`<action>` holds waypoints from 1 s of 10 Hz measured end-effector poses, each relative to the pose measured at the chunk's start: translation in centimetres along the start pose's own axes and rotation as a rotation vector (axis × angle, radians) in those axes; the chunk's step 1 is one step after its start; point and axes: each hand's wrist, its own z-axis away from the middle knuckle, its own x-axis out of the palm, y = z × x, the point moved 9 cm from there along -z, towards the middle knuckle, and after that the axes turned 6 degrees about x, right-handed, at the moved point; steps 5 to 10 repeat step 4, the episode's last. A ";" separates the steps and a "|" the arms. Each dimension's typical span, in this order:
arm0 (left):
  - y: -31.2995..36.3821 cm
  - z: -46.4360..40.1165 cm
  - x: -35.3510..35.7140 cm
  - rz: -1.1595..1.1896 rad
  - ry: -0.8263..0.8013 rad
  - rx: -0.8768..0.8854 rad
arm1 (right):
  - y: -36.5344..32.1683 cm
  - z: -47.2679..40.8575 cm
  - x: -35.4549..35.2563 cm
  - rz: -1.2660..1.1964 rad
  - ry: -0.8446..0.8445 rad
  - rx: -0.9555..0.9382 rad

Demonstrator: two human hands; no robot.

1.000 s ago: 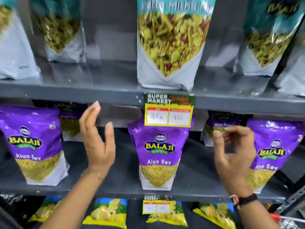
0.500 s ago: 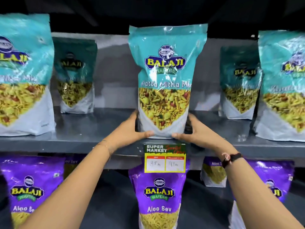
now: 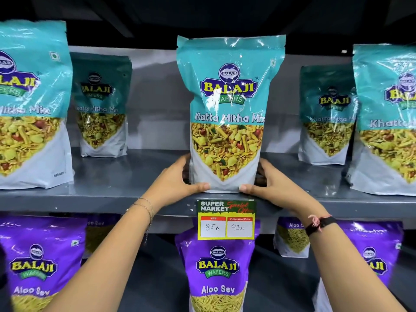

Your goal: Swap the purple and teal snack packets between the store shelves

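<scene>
A teal Khatta Mitha Mix packet (image 3: 227, 104) stands upright at the middle front of the upper shelf (image 3: 117, 194). My left hand (image 3: 180, 179) grips its lower left edge and my right hand (image 3: 266, 183) grips its lower right edge, thumbs across the white base. Directly below, on the lower shelf, stands a purple Aloo Sev packet (image 3: 217, 271), its top hidden behind a price tag. Other teal packets stand on the upper shelf, other purple ones on the lower shelf.
A yellow and green price tag (image 3: 226, 220) hangs from the upper shelf's front edge. Teal packets (image 3: 31, 104) (image 3: 387, 118) flank the held one; two more (image 3: 102, 104) (image 3: 327, 113) stand further back. Purple packets (image 3: 38, 262) (image 3: 373, 251) sit left and right below.
One second ago both hands were open at the lower shelf by the purple packets. They rose to the upper shelf and closed on the middle teal packet; the view tilted up.
</scene>
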 end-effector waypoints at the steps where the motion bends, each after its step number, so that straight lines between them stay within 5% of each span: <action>1: 0.0 0.1 0.0 0.001 -0.006 -0.019 | 0.0 0.0 0.0 -0.026 -0.016 0.004; 10: -0.5 0.1 0.1 0.034 -0.022 -0.092 | 0.4 -0.2 0.0 -0.064 -0.021 0.033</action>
